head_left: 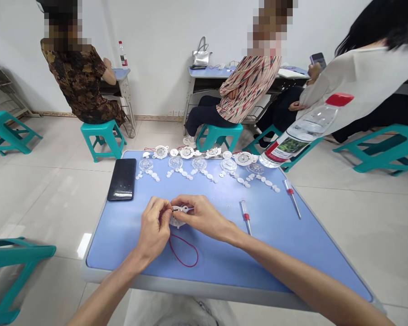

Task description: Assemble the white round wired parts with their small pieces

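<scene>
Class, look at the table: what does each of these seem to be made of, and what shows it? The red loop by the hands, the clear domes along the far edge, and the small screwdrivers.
The red loop looks like thin plastic-insulated wire, given its smooth, bending line. The clear domes seem moulded transparent plastic, as the blue tabletop shows through. The screwdrivers appear to have shiny steel shafts and plastic grips, though that is hard to confirm at this size.

From my remote view, nothing is legible: the label (pixel 281 150) on the plastic bottle (pixel 308 129) shows a green picture and red band, but its small lettering is too blurred to read.
</scene>
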{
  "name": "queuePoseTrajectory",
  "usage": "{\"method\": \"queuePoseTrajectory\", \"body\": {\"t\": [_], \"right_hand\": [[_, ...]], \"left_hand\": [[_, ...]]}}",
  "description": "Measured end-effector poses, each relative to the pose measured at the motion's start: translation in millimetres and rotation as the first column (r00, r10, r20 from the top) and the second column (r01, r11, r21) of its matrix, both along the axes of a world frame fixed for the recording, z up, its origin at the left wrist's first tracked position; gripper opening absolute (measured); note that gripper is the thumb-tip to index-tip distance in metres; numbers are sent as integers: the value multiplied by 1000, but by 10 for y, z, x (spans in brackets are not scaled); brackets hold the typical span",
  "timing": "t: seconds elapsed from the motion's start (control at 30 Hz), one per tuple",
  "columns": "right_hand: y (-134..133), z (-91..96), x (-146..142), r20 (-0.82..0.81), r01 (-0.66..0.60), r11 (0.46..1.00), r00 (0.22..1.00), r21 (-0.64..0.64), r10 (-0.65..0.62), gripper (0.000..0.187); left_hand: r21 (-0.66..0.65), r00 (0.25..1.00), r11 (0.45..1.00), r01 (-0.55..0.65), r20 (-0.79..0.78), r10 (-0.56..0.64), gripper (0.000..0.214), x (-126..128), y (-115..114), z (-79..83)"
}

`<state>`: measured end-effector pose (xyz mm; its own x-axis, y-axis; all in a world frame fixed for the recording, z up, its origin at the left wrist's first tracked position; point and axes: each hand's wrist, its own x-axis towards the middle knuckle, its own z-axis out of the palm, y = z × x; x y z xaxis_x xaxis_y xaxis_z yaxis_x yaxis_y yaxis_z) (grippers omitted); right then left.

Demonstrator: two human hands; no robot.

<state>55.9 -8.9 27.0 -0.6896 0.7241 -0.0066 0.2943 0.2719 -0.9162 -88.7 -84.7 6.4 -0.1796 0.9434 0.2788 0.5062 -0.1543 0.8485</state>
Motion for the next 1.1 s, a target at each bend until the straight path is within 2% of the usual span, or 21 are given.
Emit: {"method": "queuePoseTrajectory", "body": {"t": [0.33,0.5,0.6,0.83,1.1], "right_hand": [[30,57,24,-52,19,998,998,-57,-22,19],[52,60,26,-116,49,983,991,-175,-70,17],[79,48,19,-117,72,980,989,-188,-95,16],[104,45,-4,-96,53,981,993,-188,-72,17],[90,0,-37,-74,90,966,991,-244,-111,17]], "left_hand": [[62,997,998,32,62,-36,9,-23,-26,3],[83,999,996,42,-29,-39,26,9,-47,8],[117,994,992,52,-99,-40,38,38,-48,-18],[146,989,988,44,-144,-23,37,42,-45,-88],[185,984,980,69,-173,-36,43,53,-40,-107]]}}
